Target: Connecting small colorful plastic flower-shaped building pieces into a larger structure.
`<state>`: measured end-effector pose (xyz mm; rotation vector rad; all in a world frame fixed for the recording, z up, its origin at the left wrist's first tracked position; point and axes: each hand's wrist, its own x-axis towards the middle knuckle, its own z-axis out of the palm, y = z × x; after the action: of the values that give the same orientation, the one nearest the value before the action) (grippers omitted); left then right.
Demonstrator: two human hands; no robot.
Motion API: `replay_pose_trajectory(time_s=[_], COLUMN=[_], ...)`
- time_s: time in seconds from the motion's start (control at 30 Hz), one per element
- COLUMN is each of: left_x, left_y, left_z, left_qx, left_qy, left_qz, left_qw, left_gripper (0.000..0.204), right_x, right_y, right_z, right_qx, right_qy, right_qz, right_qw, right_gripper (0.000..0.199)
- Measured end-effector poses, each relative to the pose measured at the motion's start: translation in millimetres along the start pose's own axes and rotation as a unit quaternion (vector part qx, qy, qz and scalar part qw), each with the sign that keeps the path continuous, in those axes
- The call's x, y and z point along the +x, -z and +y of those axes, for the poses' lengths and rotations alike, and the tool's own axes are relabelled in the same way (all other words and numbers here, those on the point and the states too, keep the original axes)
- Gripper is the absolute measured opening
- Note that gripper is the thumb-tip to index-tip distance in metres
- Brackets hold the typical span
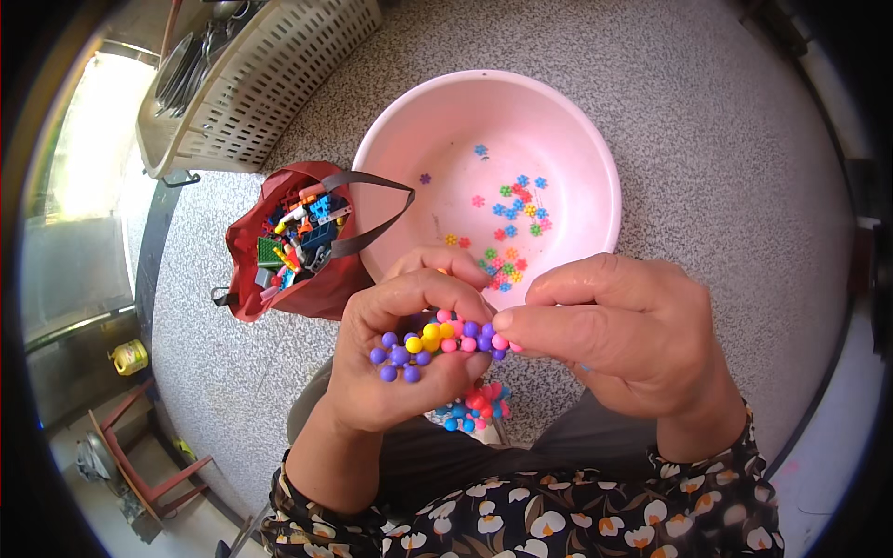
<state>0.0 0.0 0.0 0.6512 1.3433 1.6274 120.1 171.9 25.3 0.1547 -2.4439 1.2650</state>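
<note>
My left hand [377, 381] is closed around a chain of flower-shaped plastic pieces [432, 337] with round knobs, in purple, yellow and pink. At the chain's right end, my right hand [623, 339] pinches a pink piece between thumb and forefinger, touching a purple one. Below my left hand, a cluster of red, blue and pink knobbed pieces [479, 402] shows over my lap; whether it joins the chain is hidden. Beyond my hands stands a round pink basin [609, 153], with loose small flower pieces [521, 210] in several colours scattered on its bottom.
Left of the basin, a red cloth bag [326, 290] with dark handles is filled with mixed toy bricks [318, 236]. A pale slatted basket [256, 98] stands at the far left. At the lower left are a reddish wooden frame [130, 456] and a yellow container [129, 357].
</note>
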Motion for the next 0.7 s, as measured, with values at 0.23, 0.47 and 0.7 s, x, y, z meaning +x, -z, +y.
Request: replay_pose_trajectory(time_s=[0.23,0.47,0.7], left_x=[1,3,3], left_y=[-2,-2,-1], left_z=[0,-2,-2], left_qx=[0.128,0.129,0.117], left_qy=[-0.041,-0.039,-0.032], left_qz=[0.041,0.051,0.049], left_qw=[0.99,0.99,0.991], left_gripper=[0.024,0.023,0.023], right_x=[0,1,2], right_y=[-7,-13,-15], right_z=[12,14,14], right_qx=[-0.088,-0.184,-0.19], right_qy=[0.086,0.14,0.154], right_qz=[0.038,0.05,0.063], right_qw=[0.992,0.972,0.968], right_gripper=[0.018,0.016,0.016])
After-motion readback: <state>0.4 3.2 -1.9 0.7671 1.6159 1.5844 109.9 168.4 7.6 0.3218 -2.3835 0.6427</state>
